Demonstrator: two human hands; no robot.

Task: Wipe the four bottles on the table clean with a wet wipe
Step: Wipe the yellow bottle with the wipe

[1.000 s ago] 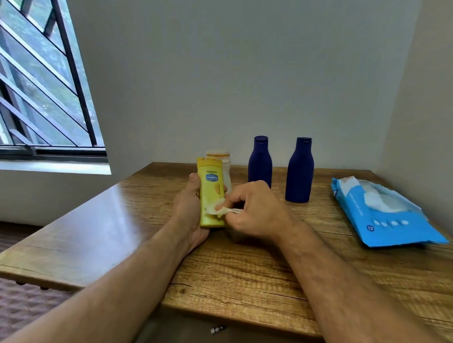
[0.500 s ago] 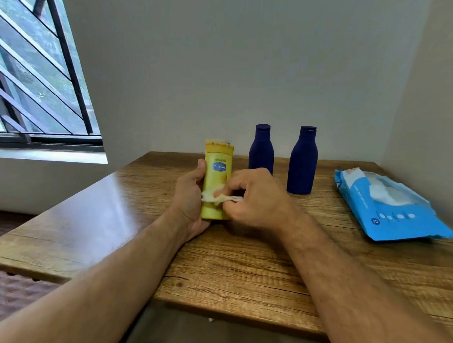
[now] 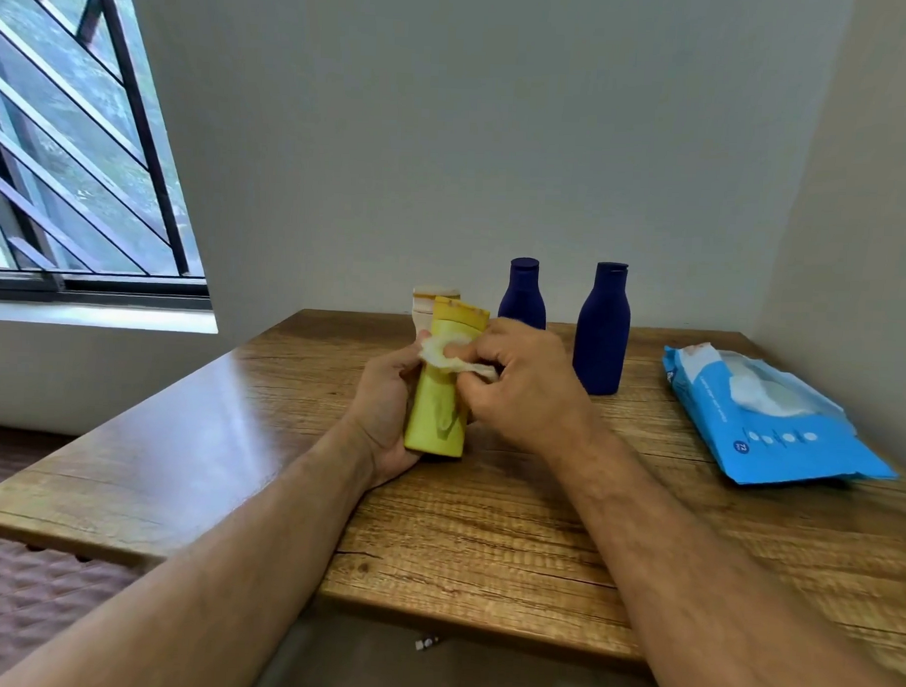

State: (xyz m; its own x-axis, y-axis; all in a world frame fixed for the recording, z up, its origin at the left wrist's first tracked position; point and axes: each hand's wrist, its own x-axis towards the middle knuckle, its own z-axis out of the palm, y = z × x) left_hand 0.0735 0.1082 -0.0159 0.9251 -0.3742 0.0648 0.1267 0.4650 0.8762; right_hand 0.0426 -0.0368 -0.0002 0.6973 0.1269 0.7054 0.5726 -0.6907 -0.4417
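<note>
Tilting in the left hand [image 3: 387, 408], a yellow bottle [image 3: 439, 394] is gripped while a wipe [image 3: 448, 358] is pinched against it by the right hand [image 3: 521, 392]; the cream bottle [image 3: 425, 306] just behind could be knocked over.

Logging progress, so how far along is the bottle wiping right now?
Nothing shows as finished. In hand: left hand holds the yellow bottle while right hand rubs the wet wipe on it. Left: cream bottle and two blue bottles, standing untouched.
</note>
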